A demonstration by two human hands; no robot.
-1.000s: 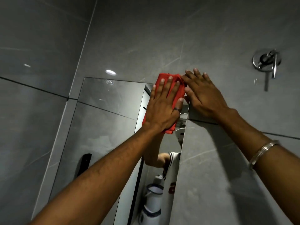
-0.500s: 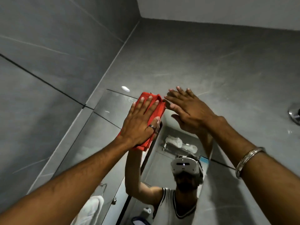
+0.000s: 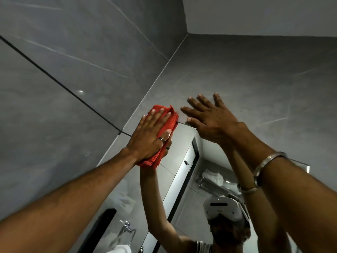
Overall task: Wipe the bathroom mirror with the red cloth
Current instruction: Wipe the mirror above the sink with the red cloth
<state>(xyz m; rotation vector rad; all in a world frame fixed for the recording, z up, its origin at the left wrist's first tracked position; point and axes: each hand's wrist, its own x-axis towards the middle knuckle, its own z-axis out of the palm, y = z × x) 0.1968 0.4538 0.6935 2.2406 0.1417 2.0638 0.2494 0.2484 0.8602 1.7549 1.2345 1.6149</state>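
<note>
The folded red cloth (image 3: 165,123) lies flat against the top left corner of the bathroom mirror (image 3: 175,161). My left hand (image 3: 149,136) presses on it with fingers spread, a ring on one finger. My right hand (image 3: 209,117) rests flat and spread over the mirror's top edge and the grey wall above it, holding nothing, a metal bangle on that wrist. The glass reflects both raised arms and a person with a white headset.
Grey tiled walls (image 3: 73,79) meet in a corner just left of the mirror, with the ceiling (image 3: 255,13) above. The reflection shows a dark door frame (image 3: 193,161), a towel rack (image 3: 213,178) and a chrome tap (image 3: 125,227).
My left hand has slid the cloth leftward along the mirror's top edge into the top left corner. My right hand followed along the top edge. The view tilted upward.
</note>
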